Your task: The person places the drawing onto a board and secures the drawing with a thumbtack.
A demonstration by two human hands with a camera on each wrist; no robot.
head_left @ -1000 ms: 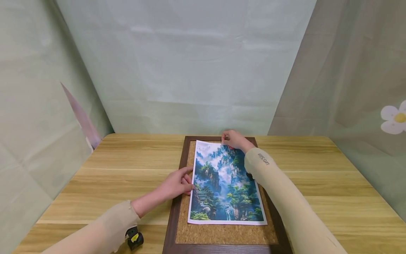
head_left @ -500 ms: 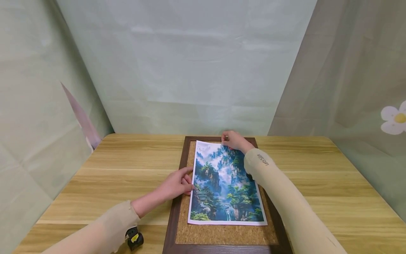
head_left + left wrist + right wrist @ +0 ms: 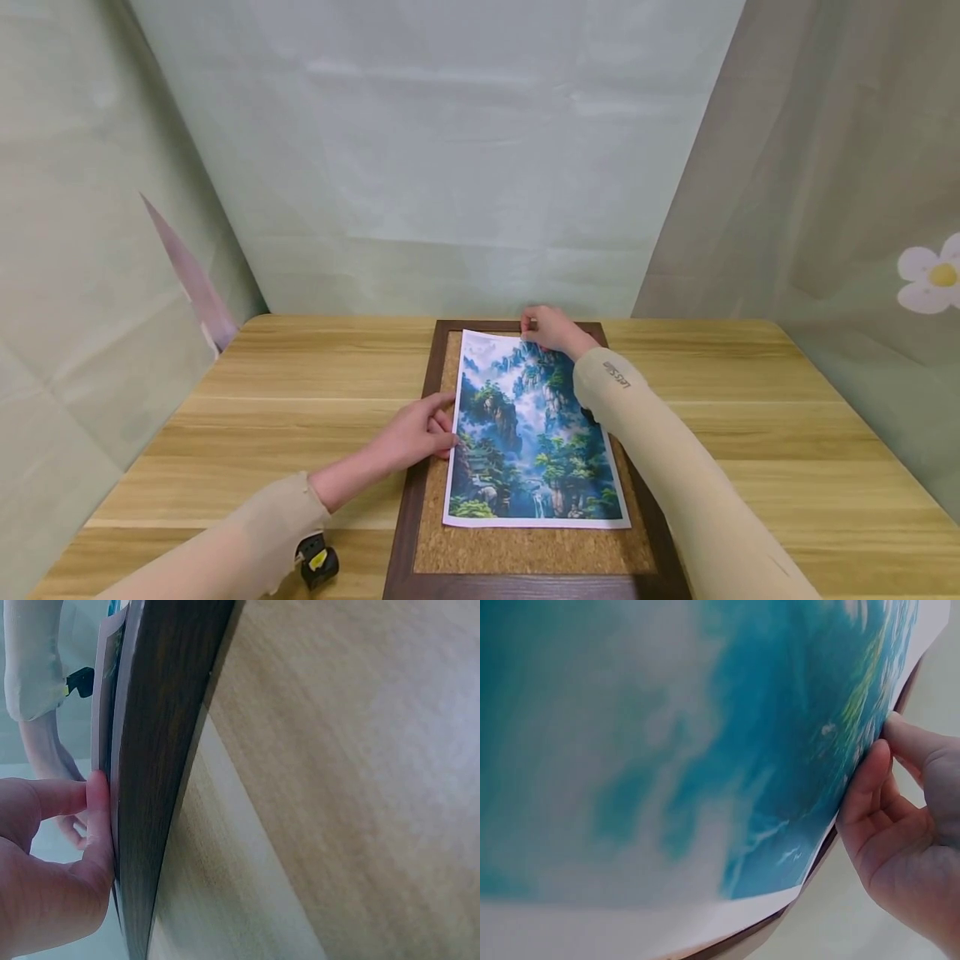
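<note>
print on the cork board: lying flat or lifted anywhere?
Mostly flat, spread on the cork board. The print has its far right corner raised slightly where the right hand touches it; the left hand presses the left edge.

Table [image 3: 750, 417] fills lower half of head view; curtain walls behind and at both sides. Cork board [image 3: 525, 554] lies at frame centre on table. Print [image 3: 532, 433] lies on board, nearer its far end. Left hand [image 3: 412, 437] at print's left edge, frame centre-left. Right hand [image 3: 551, 329] at print's far right corner. Small device [image 3: 318, 562] at lower left, under left sleeve.
</note>
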